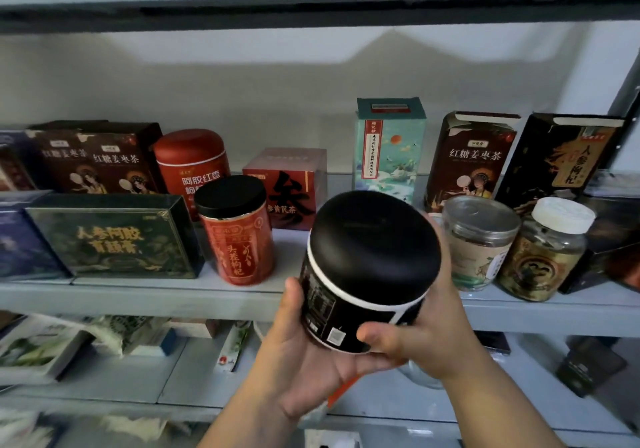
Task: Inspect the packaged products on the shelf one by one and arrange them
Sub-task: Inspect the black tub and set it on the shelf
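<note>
A black jar (367, 267) with a black domed lid and a white band is held tilted in front of the grey shelf (145, 297). Its label side with small print faces me. My left hand (304, 350) cups it from below with the thumb up its left side. My right hand (422, 330) grips its right side, thumb across the bottom rim. On the shelf just left of it stands a red jar with a black lid (239, 229). To the right stand a clear jar with a foil top (479, 243) and a clear jar with a white cap (547, 250).
Along the back of the shelf stand dark tea boxes (93, 160), a red tin (192, 163), a red box (287, 188), a teal carton (389, 150) and two dark cartons (471, 160). A green box (114, 236) lies front left. A lower shelf holds more packages (45, 343).
</note>
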Available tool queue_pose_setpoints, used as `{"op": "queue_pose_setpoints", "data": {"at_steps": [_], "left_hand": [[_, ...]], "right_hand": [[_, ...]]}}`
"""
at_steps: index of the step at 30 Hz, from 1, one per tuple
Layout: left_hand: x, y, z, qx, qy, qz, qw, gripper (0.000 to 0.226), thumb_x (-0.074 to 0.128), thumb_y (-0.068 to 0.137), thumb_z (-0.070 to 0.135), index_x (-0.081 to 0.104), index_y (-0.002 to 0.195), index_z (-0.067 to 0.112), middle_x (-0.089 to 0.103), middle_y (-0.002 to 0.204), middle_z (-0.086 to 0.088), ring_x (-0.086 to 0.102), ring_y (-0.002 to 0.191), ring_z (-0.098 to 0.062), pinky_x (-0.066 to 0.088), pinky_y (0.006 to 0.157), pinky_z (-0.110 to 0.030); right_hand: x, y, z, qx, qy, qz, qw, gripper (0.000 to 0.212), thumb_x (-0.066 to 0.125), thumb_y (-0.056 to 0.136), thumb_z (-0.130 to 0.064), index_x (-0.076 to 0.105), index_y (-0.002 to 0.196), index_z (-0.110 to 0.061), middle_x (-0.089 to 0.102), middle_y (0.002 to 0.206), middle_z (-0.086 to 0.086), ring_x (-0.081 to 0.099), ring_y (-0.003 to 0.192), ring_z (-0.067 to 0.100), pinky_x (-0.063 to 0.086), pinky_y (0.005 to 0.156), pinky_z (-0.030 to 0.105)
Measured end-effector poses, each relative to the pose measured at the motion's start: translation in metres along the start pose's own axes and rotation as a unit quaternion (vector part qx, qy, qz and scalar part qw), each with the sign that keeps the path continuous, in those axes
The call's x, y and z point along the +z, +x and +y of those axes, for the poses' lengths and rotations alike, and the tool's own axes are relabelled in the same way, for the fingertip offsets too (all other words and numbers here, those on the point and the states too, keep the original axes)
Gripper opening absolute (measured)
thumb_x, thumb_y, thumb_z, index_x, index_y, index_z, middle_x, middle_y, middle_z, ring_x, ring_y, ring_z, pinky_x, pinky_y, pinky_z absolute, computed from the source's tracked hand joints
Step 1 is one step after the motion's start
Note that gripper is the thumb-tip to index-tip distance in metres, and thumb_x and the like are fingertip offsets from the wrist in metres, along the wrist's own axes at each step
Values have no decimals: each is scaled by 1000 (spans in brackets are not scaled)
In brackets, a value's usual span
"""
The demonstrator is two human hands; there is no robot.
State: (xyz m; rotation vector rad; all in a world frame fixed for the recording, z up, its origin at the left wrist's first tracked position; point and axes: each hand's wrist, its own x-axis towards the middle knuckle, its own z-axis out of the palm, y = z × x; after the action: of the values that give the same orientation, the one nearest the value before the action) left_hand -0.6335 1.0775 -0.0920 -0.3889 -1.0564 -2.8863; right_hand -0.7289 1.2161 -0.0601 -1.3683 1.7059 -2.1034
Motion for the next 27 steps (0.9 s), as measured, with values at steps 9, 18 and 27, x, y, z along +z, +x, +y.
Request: {"op": "queue_pose_setpoints", "data": {"at_steps": [9,18,27], "left_hand": [[14,-11,24,120,86,105,983,86,79,79,48,47,149,10,51,148,-26,48,137,-45,44,105,-62],[19,-25,37,282,382,123,871,93,84,74,56,33,147,29,59,130,-6,61,117,-28,55,92,-47],[9,-29,41,98,186,143,967,84,78,76,50,53,144,7,58,139,-28,58,126,-45,53,94,-57]], "right_hand": [[7,3,-31,80,15,-22,996,106,87,65,-55,34,154,-34,57,142,-23,53,137,8,49,107,31],[26,2,-43,109,73,23,991,60,72,70,-52,59,129,-44,72,119,-9,72,109,17,60,83,32],[7,-5,-45,-44,-247,-105,962,80,69,69,-51,41,143,-56,32,154,-14,34,146,6,40,112,22]]}}
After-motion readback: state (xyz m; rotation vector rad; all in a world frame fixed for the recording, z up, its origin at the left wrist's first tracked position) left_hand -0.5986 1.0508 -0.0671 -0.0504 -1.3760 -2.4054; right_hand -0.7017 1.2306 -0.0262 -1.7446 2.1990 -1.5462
